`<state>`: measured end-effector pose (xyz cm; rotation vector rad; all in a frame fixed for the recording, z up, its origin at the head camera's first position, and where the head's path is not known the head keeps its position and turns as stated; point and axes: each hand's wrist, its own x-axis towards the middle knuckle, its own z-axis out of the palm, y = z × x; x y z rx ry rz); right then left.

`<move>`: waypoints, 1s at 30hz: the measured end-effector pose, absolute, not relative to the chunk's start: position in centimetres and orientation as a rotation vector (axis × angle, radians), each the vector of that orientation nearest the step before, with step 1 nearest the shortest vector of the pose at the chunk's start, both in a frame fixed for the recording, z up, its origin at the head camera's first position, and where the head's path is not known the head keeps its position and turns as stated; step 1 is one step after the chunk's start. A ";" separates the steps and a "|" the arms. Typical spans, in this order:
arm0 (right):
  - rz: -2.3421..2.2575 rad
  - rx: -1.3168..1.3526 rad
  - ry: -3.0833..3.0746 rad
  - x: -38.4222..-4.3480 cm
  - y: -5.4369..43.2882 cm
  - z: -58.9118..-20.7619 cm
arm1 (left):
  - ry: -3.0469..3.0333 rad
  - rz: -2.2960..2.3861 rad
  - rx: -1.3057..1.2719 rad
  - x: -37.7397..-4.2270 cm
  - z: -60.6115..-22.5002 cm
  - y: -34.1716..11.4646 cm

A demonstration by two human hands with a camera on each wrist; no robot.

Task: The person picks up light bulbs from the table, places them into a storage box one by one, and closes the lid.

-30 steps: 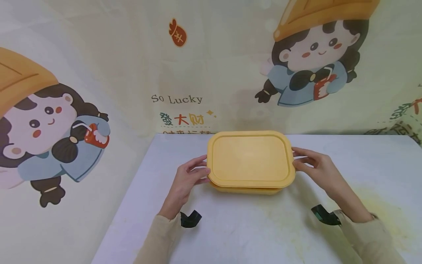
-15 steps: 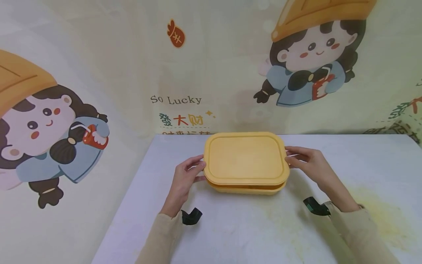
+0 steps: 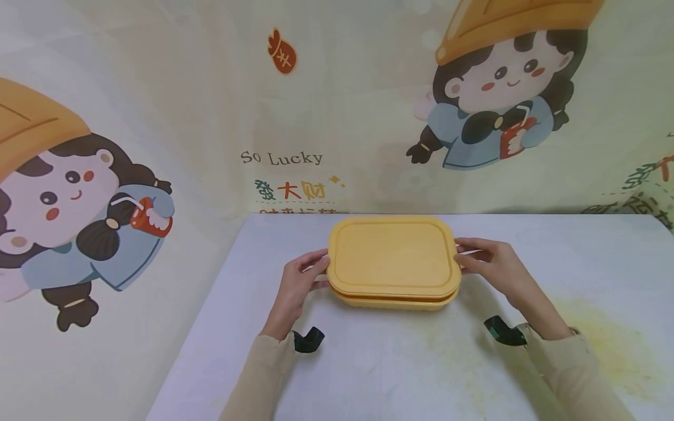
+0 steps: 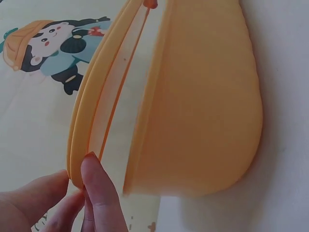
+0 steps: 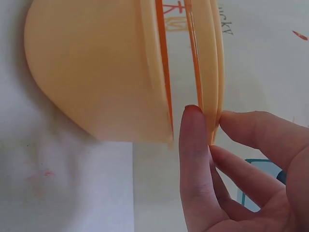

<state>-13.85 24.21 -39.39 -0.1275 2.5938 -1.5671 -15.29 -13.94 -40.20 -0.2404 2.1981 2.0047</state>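
Observation:
A yellow rectangular lid [image 3: 394, 256] with rounded corners is held above a yellow food container [image 3: 395, 304] of the same shape. In both wrist views a gap shows between the lid's rim and the container [image 4: 198, 106]. My left hand [image 3: 298, 283] pinches the lid's left end, thumb on the outer face and a finger under the rim [image 4: 84, 130]. At the other end my right hand [image 3: 497, 264] pinches the rim the same way, one finger reaching into the gap beside the container wall [image 5: 91, 67].
The container stands on a white table [image 3: 379, 368] near its back edge. Behind it hangs a backdrop cloth [image 3: 363, 105] printed with cartoon figures and lettering. A black curved piece [image 3: 309, 340] sits at the left cuff, another black piece [image 3: 504, 331] at the right.
Both hands have shifted the lid left, then brought its far edge lower and nearer. The front gap between lid and container widened, then narrowed somewhat. The container stays in place.

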 end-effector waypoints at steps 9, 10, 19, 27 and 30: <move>-1.587 -0.122 2.547 -13.6 24.2 -39.8 | 2.185 1.984 -0.243 -15.5 -41.1 -14.2; -1.603 -0.125 2.538 -13.6 24.2 -39.8 | 2.186 1.979 -0.244 -15.5 -41.2 -14.2; -1.700 -0.137 2.485 -13.3 24.2 -39.9 | 2.179 1.960 -0.266 -15.6 -41.4 -14.4; -1.667 -0.136 2.530 -13.2 24.0 -40.1 | 2.178 1.972 -0.244 -15.5 -41.6 -14.4; -1.661 -0.132 2.534 -13.1 24.0 -40.3 | 2.176 1.973 -0.235 -15.5 -41.8 -14.5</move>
